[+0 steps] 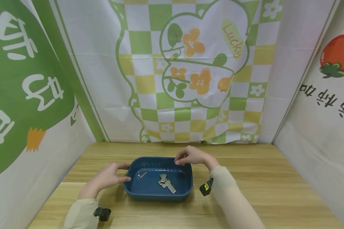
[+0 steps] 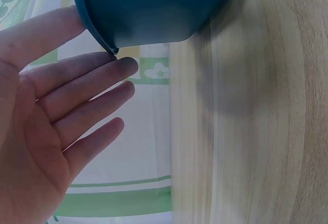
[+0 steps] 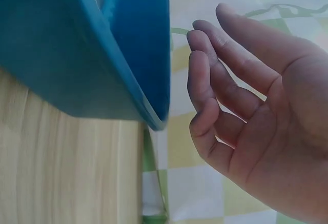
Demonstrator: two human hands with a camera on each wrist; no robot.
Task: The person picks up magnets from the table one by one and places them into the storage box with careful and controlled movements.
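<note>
1. Here, a person's two hands flank a dark blue tray [image 1: 160,194] that sits on a pale wooden table [image 1: 269,190], roughly at the centre of the tabletop and near its front edge.
2. The left hand [image 1: 110,176] lies at the tray's left end with its fingers straight and spread, the thumb at the rim; the left wrist view shows the fingertips [image 2: 125,67] just under the rim of the tray [image 2: 148,8], holding nothing.
3. The right hand [image 1: 192,156] hovers over the tray's far right corner, fingers loosely bent; in the right wrist view the fingers [image 3: 205,65] sit just beside the tray's edge [image 3: 154,116], apart from it and gripping nothing.
4. Inside the tray lie several small flat metal pieces [image 1: 166,183]: one alone [image 1: 142,174] toward the left, the others overlapping in a small heap near the middle.
5. Cream sleeves [image 1: 226,181] cover both forearms, each with a small black device [image 1: 206,187] strapped at the wrist.
6. Printed cloth [image 1: 195,70] in green, yellow and white checks with orange flowers hangs behind the table.
</note>
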